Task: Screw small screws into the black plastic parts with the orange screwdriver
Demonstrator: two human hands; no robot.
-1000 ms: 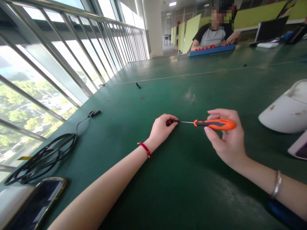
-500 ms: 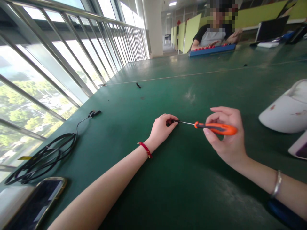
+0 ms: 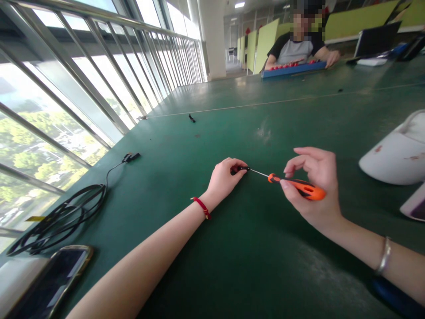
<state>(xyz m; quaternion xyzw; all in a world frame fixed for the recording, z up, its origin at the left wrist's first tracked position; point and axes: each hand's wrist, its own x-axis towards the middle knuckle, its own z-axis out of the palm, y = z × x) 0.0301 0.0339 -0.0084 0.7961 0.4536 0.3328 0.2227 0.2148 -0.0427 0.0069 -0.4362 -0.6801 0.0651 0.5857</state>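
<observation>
The right hand (image 3: pixel 310 188) is holding the screwdriver (image 3: pixel 310 191) rather loosely: the thumb is lying against the handle, while the fingers are curling half open above it. Further along the thin shaft, the left hand (image 3: pixel 227 175) is pinching a small black piece (image 3: pixel 245 168) between thumb and fingertips, above the middle of the counter (image 3: pixel 232 252). The shaft is reaching this piece at a slant, so, in my judgement, the tip could be slipping out and scratching a fingertip. A weak pinch could also be letting the piece twist. Whether the tip is sitting in a screw, I cannot tell.

For materials, starting again from the near side: the phone (image 3: pixel 49 283), by the counter's near left corner, is showing dark glass with a gold-looking rim. The black cable (image 3: pixel 71 217) is lying in flexible coils along the left edge. The screwdriver's handle is combining bright orange with dark, grip-like parts, swelling toward its end. On the right, a white container (image 3: pixel 392 155) is showing rounded walls and brownish marks. Beyond, a crooked black scrap (image 3: pixel 191 118) is lying alone. Near the far edge, a long blue tray (image 3: pixel 294 70) is carrying red items.
</observation>
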